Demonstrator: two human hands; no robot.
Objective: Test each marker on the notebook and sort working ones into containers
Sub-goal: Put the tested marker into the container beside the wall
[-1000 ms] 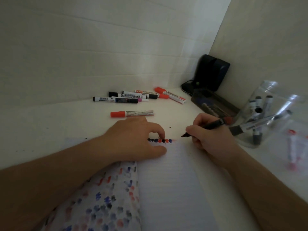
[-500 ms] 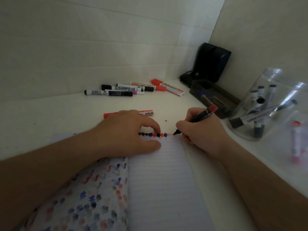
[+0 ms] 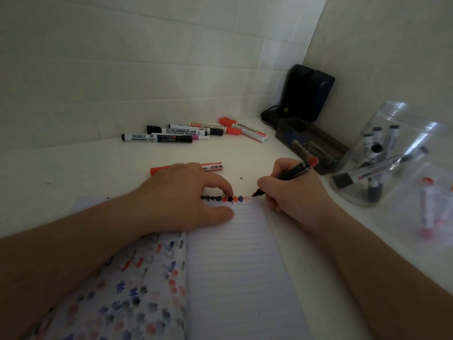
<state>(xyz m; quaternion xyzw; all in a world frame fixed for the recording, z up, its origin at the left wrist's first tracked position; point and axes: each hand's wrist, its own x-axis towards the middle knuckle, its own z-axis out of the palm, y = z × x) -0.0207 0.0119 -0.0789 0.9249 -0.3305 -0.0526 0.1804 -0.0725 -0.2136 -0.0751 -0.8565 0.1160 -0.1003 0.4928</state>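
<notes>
A person's right hand [image 3: 291, 195] pinched a dark marker [image 3: 285, 176], its tip now down at the right end of a row of test blots along the top line of the open notebook [image 3: 235, 261]; a second earlier the tip had hovered just off the page. The left hand [image 3: 183, 200] stayed pressed on the page, fingers curled. The marker was probably being tested. A clear jar [image 3: 382, 155] of sorted markers stood at right on the counter [image 3: 73, 173]; untested markers [image 3: 193, 132] lay beyond.
</notes>
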